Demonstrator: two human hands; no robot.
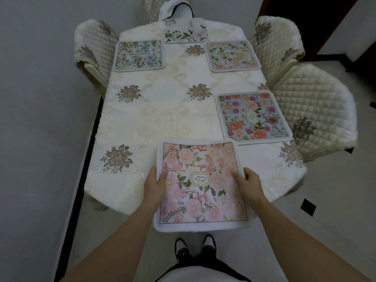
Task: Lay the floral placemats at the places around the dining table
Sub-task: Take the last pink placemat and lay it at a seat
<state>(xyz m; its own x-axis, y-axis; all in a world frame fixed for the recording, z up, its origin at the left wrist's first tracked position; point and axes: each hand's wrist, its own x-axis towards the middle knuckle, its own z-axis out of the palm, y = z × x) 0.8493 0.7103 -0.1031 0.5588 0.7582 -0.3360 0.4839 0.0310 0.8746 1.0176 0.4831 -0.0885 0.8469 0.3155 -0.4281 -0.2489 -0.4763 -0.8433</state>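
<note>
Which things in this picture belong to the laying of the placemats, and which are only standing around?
For the job: pink placemat, gripped by left hand and right hand; rose placemat, BEAUTIFUL placemat, pale placemat and far-end placemat, already laid; dining table.
Only around: quilted chairs; shoes.

The pink placemat [201,186] hides my fingers; only the thumbs of my left hand [155,185] and right hand [251,183] show. The top edge cuts off the far chair [151,7], and I can't read the blue placemat's [253,116] tiny medallion.
</note>
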